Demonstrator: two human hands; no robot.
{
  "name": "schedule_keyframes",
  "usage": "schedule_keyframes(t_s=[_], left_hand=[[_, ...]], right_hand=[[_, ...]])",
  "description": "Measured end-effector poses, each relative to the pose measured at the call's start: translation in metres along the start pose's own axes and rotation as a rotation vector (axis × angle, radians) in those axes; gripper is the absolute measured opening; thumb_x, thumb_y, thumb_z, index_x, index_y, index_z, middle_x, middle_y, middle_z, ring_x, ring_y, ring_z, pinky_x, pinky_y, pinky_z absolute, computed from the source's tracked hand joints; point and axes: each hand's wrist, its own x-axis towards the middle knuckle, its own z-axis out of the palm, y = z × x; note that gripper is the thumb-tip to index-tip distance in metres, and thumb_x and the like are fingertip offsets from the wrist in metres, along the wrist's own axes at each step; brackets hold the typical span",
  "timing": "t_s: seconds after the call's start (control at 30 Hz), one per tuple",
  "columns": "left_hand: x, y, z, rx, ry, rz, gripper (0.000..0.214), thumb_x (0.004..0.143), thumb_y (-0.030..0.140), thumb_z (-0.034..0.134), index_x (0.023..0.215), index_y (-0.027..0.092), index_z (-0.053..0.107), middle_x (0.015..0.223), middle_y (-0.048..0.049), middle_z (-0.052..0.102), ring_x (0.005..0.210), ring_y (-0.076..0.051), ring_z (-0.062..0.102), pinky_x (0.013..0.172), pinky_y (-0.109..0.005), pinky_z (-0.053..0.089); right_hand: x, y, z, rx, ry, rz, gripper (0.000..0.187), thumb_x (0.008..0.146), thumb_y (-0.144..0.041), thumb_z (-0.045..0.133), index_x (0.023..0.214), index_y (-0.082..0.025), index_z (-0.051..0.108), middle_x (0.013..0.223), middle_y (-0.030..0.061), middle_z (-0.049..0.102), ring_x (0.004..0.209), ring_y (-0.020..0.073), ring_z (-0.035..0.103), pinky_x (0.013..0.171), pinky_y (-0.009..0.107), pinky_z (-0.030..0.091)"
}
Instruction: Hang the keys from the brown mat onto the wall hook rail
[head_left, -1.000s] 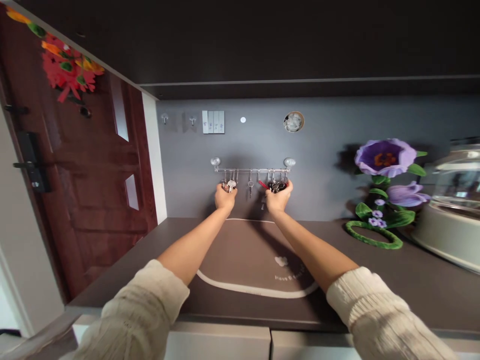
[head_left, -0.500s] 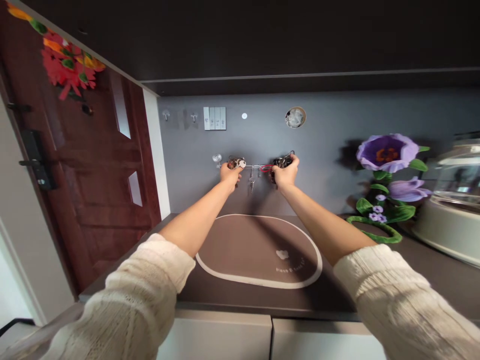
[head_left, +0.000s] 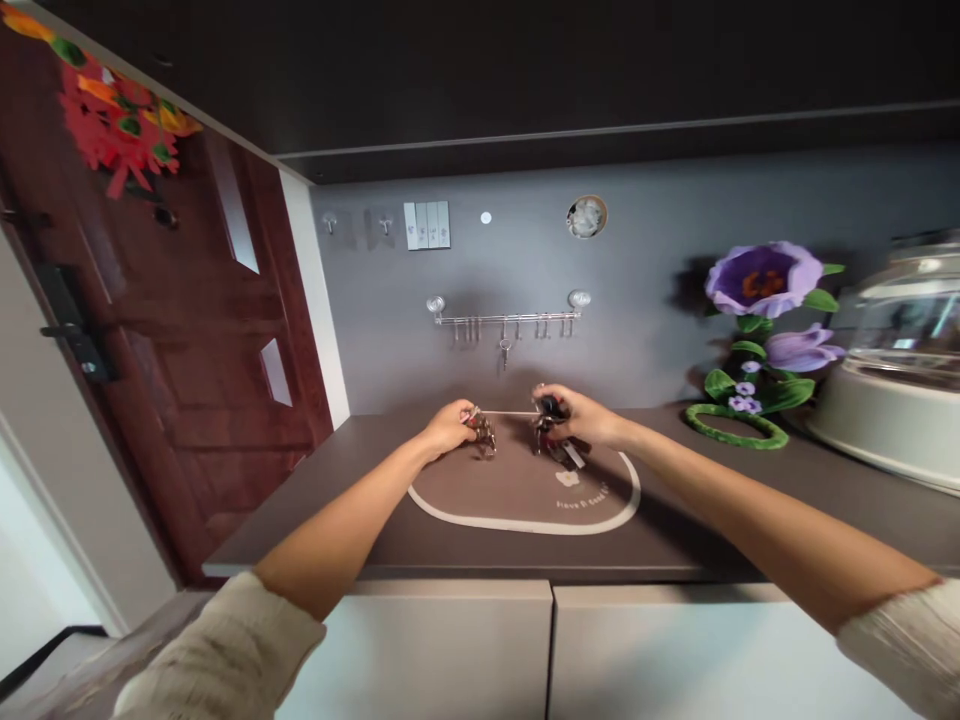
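Note:
My left hand is closed on a small bunch of keys, low over the brown oval mat. In my right hand is a darker, bigger bunch of keys with a pale tag dangling below it. A thin pinkish cord or strap stretches straight between the two bunches. Behind and above my hands, a clear hook rail is fixed to the grey wall by two round mounts. One single key hangs on a ring from its middle.
Purple fabric flowers and a machine with a clear dome stand on the right of the counter. A dark shelf juts out overhead. Switches and small clear hooks are on the wall; a red door is at left.
Both hands have come down from the hook rail to just over the mat, carrying the key bunches. The rail's hooks are now uncovered, with the single key still hanging.

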Motion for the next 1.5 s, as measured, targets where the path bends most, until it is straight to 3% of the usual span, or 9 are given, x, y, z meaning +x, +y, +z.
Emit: schedule_keyframes(t_s=[0.1, 0.23, 0.4, 0.5, 0.63, 0.93, 1.03, 1.3, 1.5], left_hand=[[-0.001, -0.001, -0.004, -0.058, -0.056, -0.058, 0.041, 0.053, 0.004, 0.059, 0.092, 0.015, 0.055, 0.086, -0.0033, 0.061, 0.064, -0.009, 0.055, 0.056, -0.019, 0.042], [-0.004, 0.008, -0.01, -0.052, -0.033, -0.061, 0.026, 0.065, 0.017, 0.053, 0.09, 0.017, 0.059, 0.093, -0.0051, 0.063, 0.074, -0.013, 0.059, 0.064, -0.023, 0.045], [-0.006, 0.003, -0.015, 0.497, 0.173, 0.167, 0.019, 0.072, 0.023, 0.048, 0.084, 0.018, 0.062, 0.089, -0.0045, 0.065, 0.084, -0.016, 0.057, 0.078, -0.028, 0.041], [-0.005, -0.004, -0.018, 0.797, 0.22, 0.301, 0.022, 0.076, 0.026, 0.043, 0.084, 0.019, 0.063, 0.09, -0.0047, 0.065, 0.088, -0.018, 0.056, 0.083, -0.032, 0.038], [-0.003, -0.008, -0.02, 0.938, 0.223, 0.338, 0.026, 0.079, 0.027, 0.039, 0.086, 0.02, 0.063, 0.089, -0.0045, 0.065, 0.089, -0.019, 0.056, 0.083, -0.033, 0.037], [-0.003, -0.01, -0.024, 0.879, 0.152, 0.329, 0.027, 0.079, 0.028, 0.041, 0.094, 0.02, 0.062, 0.094, -0.0056, 0.063, 0.088, -0.017, 0.055, 0.079, -0.027, 0.039], [-0.002, -0.013, -0.028, 0.775, 0.157, 0.313, 0.027, 0.078, 0.026, 0.043, 0.096, 0.019, 0.062, 0.093, -0.007, 0.062, 0.085, -0.018, 0.055, 0.077, -0.027, 0.039], [0.001, -0.015, -0.036, 0.471, 0.224, 0.231, 0.03, 0.073, 0.021, 0.049, 0.101, 0.016, 0.058, 0.09, -0.0062, 0.062, 0.077, -0.015, 0.055, 0.076, -0.026, 0.041], [-0.006, -0.007, -0.035, 0.083, 0.144, 0.184, 0.031, 0.066, 0.02, 0.058, 0.096, 0.015, 0.052, 0.087, -0.0035, 0.055, 0.071, -0.01, 0.051, 0.068, -0.022, 0.041]], right_hand=[[-0.001, 0.0, -0.009, -0.14, -0.089, 0.06, 0.054, 0.049, -0.024, 0.074, 0.101, -0.02, 0.059, 0.103, 0.0057, 0.058, 0.09, 0.02, 0.055, 0.079, 0.031, 0.044], [0.022, -0.008, -0.013, -0.088, 0.013, 0.133, 0.032, 0.064, -0.034, 0.065, 0.091, -0.016, 0.062, 0.091, 0.0068, 0.064, 0.083, 0.0181, 0.058, 0.079, 0.031, 0.043], [0.084, -0.011, 0.013, -0.08, 0.367, 0.206, 0.033, 0.069, -0.034, 0.06, 0.095, -0.014, 0.059, 0.096, 0.0094, 0.063, 0.082, 0.0169, 0.059, 0.073, 0.027, 0.044], [0.118, -0.01, 0.034, -0.073, 0.451, 0.236, 0.039, 0.066, -0.039, 0.062, 0.097, -0.015, 0.058, 0.096, 0.0087, 0.064, 0.08, 0.0172, 0.06, 0.069, 0.026, 0.044], [0.134, -0.017, 0.045, -0.153, 0.526, 0.286, 0.015, 0.073, -0.03, 0.054, 0.073, -0.016, 0.061, 0.071, 0.0067, 0.065, 0.069, 0.017, 0.062, 0.064, 0.025, 0.043], [0.136, -0.057, 0.009, -0.112, 0.765, 0.055, 0.018, 0.081, -0.026, 0.041, 0.076, -0.016, 0.055, 0.073, 0.0054, 0.064, 0.067, 0.0129, 0.056, 0.067, 0.024, 0.041], [0.124, -0.063, 0.008, -0.097, 0.625, 0.008, 0.021, 0.08, -0.03, 0.044, 0.07, -0.015, 0.055, 0.068, 0.0041, 0.061, 0.059, 0.0103, 0.051, 0.062, 0.022, 0.039], [0.046, -0.038, 0.04, -0.32, -0.07, -0.002, 0.011, 0.064, -0.027, 0.06, 0.064, -0.017, 0.065, 0.056, -0.0011, 0.059, 0.055, 0.0108, 0.05, 0.057, 0.023, 0.035], [0.029, -0.039, 0.027, -0.341, -0.251, 0.031, 0.019, 0.055, -0.017, 0.065, 0.074, -0.019, 0.068, 0.071, 0.0004, 0.065, 0.064, 0.0139, 0.055, 0.061, 0.024, 0.038]])
